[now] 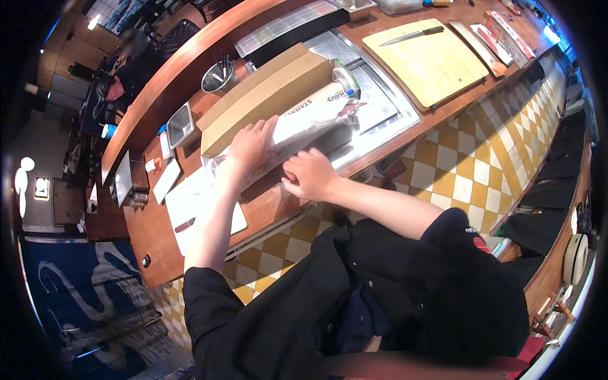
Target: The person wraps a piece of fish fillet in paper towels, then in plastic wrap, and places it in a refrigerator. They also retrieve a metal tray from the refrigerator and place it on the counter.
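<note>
White plastic-wrapped roll [307, 120] lies under the draped left hand [252, 144]; the right hand [310, 175] curls just beside it, either grip unclear. A long cardboard box [269, 88] lies behind; uneven pulling could tear the roll's thin plastic.

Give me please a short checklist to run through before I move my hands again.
1. Left hand on the package: ok, it lies over the left end.
2. Right hand's grip on the package: cannot tell; its fingers are curled near the lower side.
3. Gap between package and box: not ok, none shows; the box lies right behind.
4. Big knife away from both hands: ok, it lies on the yellow board.
5. Small knife free of the left forearm: cannot tell; the forearm may hide part of it.
</note>
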`<state>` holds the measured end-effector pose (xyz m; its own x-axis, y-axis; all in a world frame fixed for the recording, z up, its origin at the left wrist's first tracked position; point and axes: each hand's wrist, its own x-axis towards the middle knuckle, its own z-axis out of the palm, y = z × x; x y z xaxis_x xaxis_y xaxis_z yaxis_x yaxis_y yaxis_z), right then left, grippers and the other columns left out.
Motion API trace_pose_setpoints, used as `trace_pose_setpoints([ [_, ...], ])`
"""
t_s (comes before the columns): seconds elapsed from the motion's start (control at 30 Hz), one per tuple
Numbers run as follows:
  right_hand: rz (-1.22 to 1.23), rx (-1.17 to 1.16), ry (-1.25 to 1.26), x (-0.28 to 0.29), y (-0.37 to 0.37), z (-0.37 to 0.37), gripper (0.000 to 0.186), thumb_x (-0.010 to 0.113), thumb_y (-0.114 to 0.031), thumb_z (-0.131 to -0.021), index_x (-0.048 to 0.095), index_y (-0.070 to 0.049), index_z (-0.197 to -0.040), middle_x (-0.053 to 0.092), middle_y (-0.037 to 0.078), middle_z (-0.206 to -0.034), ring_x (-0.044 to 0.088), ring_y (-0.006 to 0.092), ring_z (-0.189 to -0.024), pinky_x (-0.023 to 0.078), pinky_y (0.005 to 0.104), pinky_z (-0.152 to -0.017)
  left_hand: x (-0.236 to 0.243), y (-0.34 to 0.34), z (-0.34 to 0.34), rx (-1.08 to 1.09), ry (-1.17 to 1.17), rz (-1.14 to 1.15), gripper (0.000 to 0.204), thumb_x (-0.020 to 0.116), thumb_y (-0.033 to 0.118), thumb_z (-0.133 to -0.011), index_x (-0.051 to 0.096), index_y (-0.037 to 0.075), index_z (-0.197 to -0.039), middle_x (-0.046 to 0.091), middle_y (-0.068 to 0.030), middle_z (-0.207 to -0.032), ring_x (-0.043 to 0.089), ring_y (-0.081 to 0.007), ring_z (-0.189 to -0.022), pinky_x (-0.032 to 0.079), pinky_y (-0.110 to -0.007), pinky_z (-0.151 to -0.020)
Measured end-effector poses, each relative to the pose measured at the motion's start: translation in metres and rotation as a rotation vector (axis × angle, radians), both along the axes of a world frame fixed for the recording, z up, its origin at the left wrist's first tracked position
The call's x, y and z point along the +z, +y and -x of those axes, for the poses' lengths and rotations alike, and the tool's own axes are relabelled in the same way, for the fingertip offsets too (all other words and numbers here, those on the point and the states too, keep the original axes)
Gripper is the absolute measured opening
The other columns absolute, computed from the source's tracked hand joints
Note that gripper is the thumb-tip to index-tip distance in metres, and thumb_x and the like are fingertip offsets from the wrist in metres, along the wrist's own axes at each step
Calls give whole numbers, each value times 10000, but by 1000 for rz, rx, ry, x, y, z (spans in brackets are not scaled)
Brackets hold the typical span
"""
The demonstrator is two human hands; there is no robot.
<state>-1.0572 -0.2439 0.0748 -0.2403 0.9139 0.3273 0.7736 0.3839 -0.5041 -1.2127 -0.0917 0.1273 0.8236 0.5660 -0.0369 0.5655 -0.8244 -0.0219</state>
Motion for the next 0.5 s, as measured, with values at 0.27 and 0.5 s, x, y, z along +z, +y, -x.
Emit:
trace_pose_setpoints([
  [0.27, 560, -421, 649, -85, 95, 18, 678, 590, -555, -927, 639, 58, -1213, 640, 277, -1241, 602, 400, -1193, 478, 444, -1005, 68, 26, -28, 8, 92, 339, 756, 780, 202, -678, 523, 88, -1380, 699, -220, -1061, 668, -385, -1022, 523, -438, -905],
  [0.5, 842, -383, 789, -53, 109, -4, 753, 626, -615, -820, 659, 18, -1226, 632, 265, -1276, 649, 378, -1130, 499, 405, -987, 121, 17, -45, 48, 127, 496, 671, 743, 191, -677, 590, 32, -1310, 712, -202, -1040, 692, -273, -957, 524, -371, -877],
])
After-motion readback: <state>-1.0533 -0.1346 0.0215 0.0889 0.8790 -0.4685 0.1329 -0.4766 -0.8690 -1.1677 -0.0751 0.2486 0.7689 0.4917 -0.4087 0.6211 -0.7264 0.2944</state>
